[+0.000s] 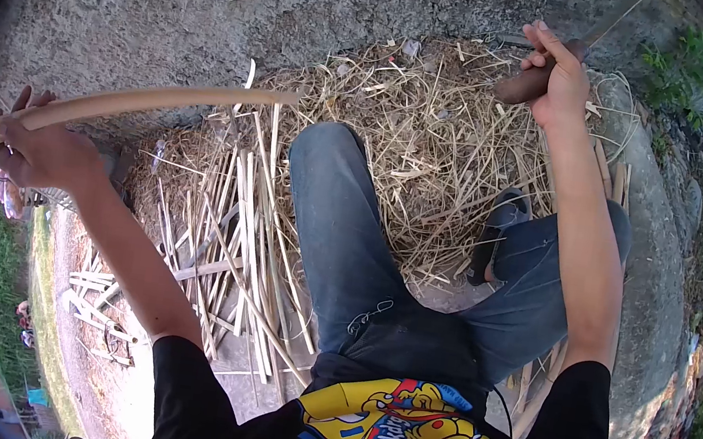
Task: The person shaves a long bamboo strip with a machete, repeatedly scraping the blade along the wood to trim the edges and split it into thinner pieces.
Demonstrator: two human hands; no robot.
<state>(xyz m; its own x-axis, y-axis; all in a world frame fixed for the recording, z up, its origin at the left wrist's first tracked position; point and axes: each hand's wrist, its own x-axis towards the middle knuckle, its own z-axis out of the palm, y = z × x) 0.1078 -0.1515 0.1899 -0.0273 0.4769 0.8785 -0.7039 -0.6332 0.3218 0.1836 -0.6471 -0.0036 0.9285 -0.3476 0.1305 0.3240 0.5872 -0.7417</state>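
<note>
My left hand point(49, 153), at the far left, is closed around a long, slightly curved bamboo strip point(172, 98). The strip's free end reaches right to just above my bent knee, and its other end runs out past the hand at the left edge. Raised at the upper right, my right hand point(565, 83) grips a knife point(524, 89) by its dark brown wooden handle. The thin blade points up and to the right, away from the bamboo strip. Wide space separates knife and strip.
Bamboo shavings point(413, 157) are heaped on the ground before my legs. Several split bamboo strips point(246, 241) lie to the left of my knee, with more pieces point(105, 307) farther left. A rough concrete wall point(308, 9) stands ahead; green plants point(682, 72) grow at right.
</note>
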